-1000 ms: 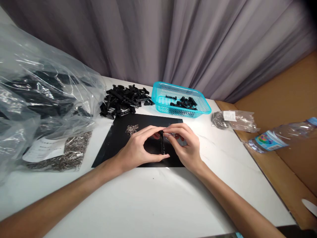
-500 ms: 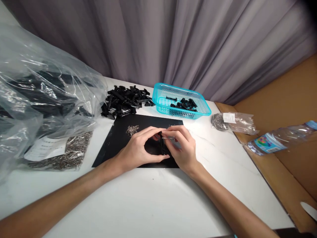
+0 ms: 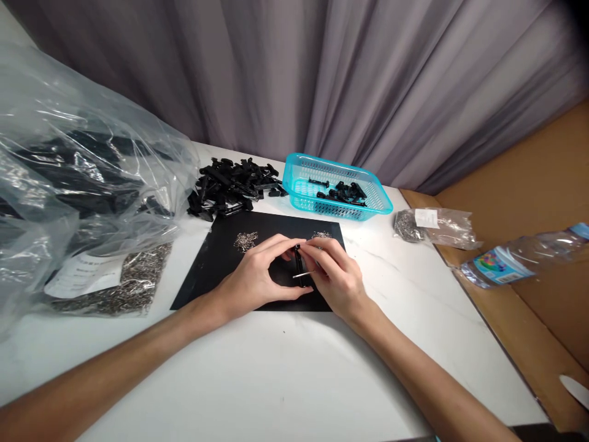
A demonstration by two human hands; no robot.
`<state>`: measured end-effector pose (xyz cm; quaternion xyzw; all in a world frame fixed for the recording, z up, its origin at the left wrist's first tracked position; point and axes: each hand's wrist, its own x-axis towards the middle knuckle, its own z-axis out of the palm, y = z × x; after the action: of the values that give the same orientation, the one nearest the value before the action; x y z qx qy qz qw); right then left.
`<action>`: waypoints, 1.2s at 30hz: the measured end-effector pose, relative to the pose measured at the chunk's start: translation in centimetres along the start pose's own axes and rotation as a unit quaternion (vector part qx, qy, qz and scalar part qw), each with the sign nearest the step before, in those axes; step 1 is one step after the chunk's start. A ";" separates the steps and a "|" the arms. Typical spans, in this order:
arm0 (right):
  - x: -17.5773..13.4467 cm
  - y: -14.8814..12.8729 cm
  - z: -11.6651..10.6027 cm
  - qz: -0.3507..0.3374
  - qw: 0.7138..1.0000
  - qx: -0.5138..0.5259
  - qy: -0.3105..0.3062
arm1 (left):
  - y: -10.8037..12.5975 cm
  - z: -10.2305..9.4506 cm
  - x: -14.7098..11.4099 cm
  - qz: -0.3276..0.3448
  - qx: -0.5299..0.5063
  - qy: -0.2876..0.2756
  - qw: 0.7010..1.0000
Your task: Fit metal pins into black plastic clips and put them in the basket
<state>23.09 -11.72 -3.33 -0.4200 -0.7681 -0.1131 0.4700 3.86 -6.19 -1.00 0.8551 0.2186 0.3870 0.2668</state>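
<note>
Over the black mat (image 3: 202,270), my left hand (image 3: 251,279) is closed on a narrow black plastic piece (image 3: 299,261), which stands upright between thumb and fingertips. My right hand (image 3: 340,276) is closed beside it, its upper fingertips at the top of the piece. A thin silvery metal rod (image 3: 302,275) sticks out leftward from the right hand's fingers and crosses the lower part of the piece in view. Whether rod and piece touch, I cannot tell. Small metal parts lie in one heap (image 3: 246,241) left of the hands and another heap (image 3: 321,234) behind the right hand.
Behind the mat lie a pile of black plastic pieces (image 3: 234,184) and a turquoise basket (image 3: 384,205) holding more. A large clear bag (image 3: 92,166) and a bag of metal parts (image 3: 133,282) stand left. Rightward are a small bag (image 3: 414,225) and a plastic bottle (image 3: 506,264).
The metal rod has moved from near the top of the black piece to its lower part, and now tilts. My right fingers have shifted slightly; my left hand is nearly still.
</note>
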 end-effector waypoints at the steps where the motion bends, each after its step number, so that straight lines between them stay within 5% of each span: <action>1: -0.1 0.0 0.0 -0.002 1.000 0.004 -0.003 | 0.0 0.0 0.0 -0.002 -0.002 -0.001 1.000; 24: -0.4 -0.2 0.4 -0.004 0.997 0.016 -0.077 | -0.4 -0.1 0.1 -0.039 0.003 -0.051 0.998; 36: 1.9 1.4 -3.6 0.190 0.977 0.066 -0.067 | -0.7 -0.1 0.1 -0.056 0.007 -0.057 0.997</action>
<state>26.04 -11.90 -0.19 -0.5328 -0.7099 0.0575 0.4570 3.71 -5.53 -1.31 0.8641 0.2532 0.3208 0.2938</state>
